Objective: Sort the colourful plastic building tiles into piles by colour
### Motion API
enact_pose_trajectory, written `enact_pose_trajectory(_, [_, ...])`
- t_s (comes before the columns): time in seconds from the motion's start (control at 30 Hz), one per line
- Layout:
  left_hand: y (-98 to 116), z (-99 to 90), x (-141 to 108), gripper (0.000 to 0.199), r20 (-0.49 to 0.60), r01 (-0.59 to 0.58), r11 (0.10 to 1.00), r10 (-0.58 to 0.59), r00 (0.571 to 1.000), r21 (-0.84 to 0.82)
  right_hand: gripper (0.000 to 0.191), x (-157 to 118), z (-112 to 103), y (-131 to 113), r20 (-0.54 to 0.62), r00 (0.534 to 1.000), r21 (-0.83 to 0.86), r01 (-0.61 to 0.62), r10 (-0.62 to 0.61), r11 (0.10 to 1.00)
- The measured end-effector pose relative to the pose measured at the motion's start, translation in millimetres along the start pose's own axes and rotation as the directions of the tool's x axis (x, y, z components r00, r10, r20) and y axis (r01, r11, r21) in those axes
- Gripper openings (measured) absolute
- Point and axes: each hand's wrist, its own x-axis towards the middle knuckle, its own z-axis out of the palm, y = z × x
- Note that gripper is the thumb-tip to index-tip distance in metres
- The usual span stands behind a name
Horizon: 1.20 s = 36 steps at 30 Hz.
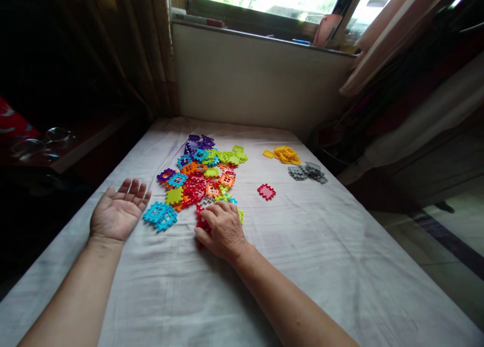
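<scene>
My left hand (119, 211) rests palm up on the sheet, fingers spread and holding nothing, just left of some blue interlocking tiles (161, 216). At the near edge of a mixed heap of notched plastic tiles (194, 188), my right hand (223, 228) is closed over a red tile (200, 218); the fingers partly hide it. The heap has purple, blue, orange, red and green pieces, some with window-like openings. Right of it a single red tile (266, 191) lies apart. Farther right are a yellow pile (286, 155) and a grey pile (308, 172).
A pale sheet (302, 276) covers the bed-like surface, which meets a wall (249, 79) below a window. A dark side table (86, 140) with glasses (56, 135) on it stands at left. Curtains hang at left, and cloths hang at right.
</scene>
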Motion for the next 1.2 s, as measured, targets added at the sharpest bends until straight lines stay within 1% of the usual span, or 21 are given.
enact_pose_trajectory(0.13, [-0.6, 0.4, -0.3, 0.031, -0.001, -0.01, 1.0, 0.01, 1.0, 0.007, 0.028, -1.6, 3.2, 1.3, -0.059, 0.998, 0.039, -0.002, 0.004, 0.999])
enact_pose_trajectory(0.23, [-0.7, 2.0, -1.0, 0.032, -0.021, -0.011, 1.0, 0.011, 1.0, 0.004, 0.031, -3.4, 7.5, 0.9, -0.094, 0.995, 0.078, 0.025, -0.018, 0.997])
enact_pose_trajectory(0.3, [-0.7, 2.8, -1.2, 0.033, -0.023, -0.007, 1.0, 0.007, 1.0, 0.0, 0.026, -4.2, 10.2, 0.1, -0.112, 0.992, 0.135, 0.064, -0.049, 0.989])
enact_pose_trajectory(0.37, [-0.9, 3.3, -1.2, 0.033, -0.023, -0.006, 1.0, 0.006, 1.0, -0.002, 0.026, -3.2, 10.9, 1.6, -0.15, 0.987, 0.233, 0.086, -0.052, 0.969])
enact_pose_trajectory(0.43, [-0.9, 3.5, -1.4, 0.033, -0.023, -0.008, 1.0, 0.008, 1.0, -0.004, 0.027, 0.3, 7.4, 10.0, -0.205, 0.979, 0.334, 0.061, 0.009, 0.941])
enact_pose_trajectory(0.5, [-0.8, 3.6, -1.8, 0.032, -0.027, -0.008, 1.0, 0.007, 1.0, -0.01, 0.025, 4.9, -0.8, 29.0, -0.26, 0.958, 0.398, -0.012, 0.125, 0.917])
enact_pose_trajectory(0.53, [-0.6, 3.7, -2.1, 0.032, -0.028, -0.004, 1.0, 0.004, 1.0, -0.015, 0.023, 6.8, -6.2, 42.5, -0.284, 0.938, 0.415, -0.068, 0.2, 0.907])
enact_pose_trajectory(0.57, [-0.3, 3.7, -2.3, 0.032, -0.028, -0.003, 1.0, 0.002, 1.0, -0.02, 0.021, 8.0, -12.0, 58.1, -0.311, 0.908, 0.426, -0.131, 0.281, 0.895])
enact_pose_trajectory(0.6, [-0.1, 3.8, -2.5, 0.032, -0.029, -0.001, 1.0, 0.0, 1.0, -0.025, 0.021, 8.1, -17.6, 74.7, -0.332, 0.866, 0.435, -0.212, 0.375, 0.875])
enact_pose_trajectory(0.67, [0.2, 4.1, -2.7, 0.031, -0.033, 0.003, 1.0, -0.004, 0.999, -0.029, 0.019, 5.1, -26.7, 107.2, -0.36, 0.744, 0.44, -0.396, 0.563, 0.806])
enact_pose_trajectory(0.73, [0.2, 4.6, -2.9, 0.031, -0.037, 0.003, 1.0, -0.004, 0.999, -0.024, 0.023, -1.4, -31.5, 133.1, -0.364, 0.68, 0.438, -0.479, 0.637, 0.761])
enact_pose_trajectory(0.83, [-0.4, 5.2, -4.0, 0.032, -0.035, 0.0, 1.0, 0.0, 0.999, -0.008, 0.025, -11.4, -31.6, 154.1, -0.353, 0.626, 0.422, -0.556, 0.695, 0.716])
enact_pose_trajectory(0.97, [-0.8, 4.9, -5.9, 0.032, -0.013, -0.013, 1.0, 0.013, 1.0, 0.0, 0.023, -16.4, -29.6, 161.5, -0.35, 0.58, 0.381, -0.629, 0.736, 0.677])
enact_pose_trajectory(1.03, [-0.7, 4.3, -6.1, 0.033, -0.006, -0.014, 1.0, 0.014, 1.0, -0.001, 0.024, -16.4, -29.7, 162.1, -0.371, 0.575, 0.345, -0.644, 0.729, 0.683])
enact_pose_trajectory(1.07, [-0.6, 4.0, -5.9, 0.033, -0.005, -0.012, 1.0, 0.012, 1.0, -0.003, 0.024, -16.1, -29.5, 161.4, -0.395, 0.587, 0.309, -0.64, 0.707, 0.704])
enact_pose_trajectory(1.13, [-0.5, 3.4, -5.1, 0.033, -0.007, -0.01, 1.0, 0.01, 1.0, -0.005, 0.024, -15.0, -27.7, 156.2, -0.442, 0.636, 0.221, -0.606, 0.633, 0.764])
enact_pose_trajectory(1.2, [-0.7, 3.0, -4.1, 0.031, -0.009, -0.01, 1.0, 0.01, 1.0, -0.006, 0.023, -12.5, -23.5, 143.7, -0.46, 0.707, 0.147, -0.535, 0.536, 0.832])
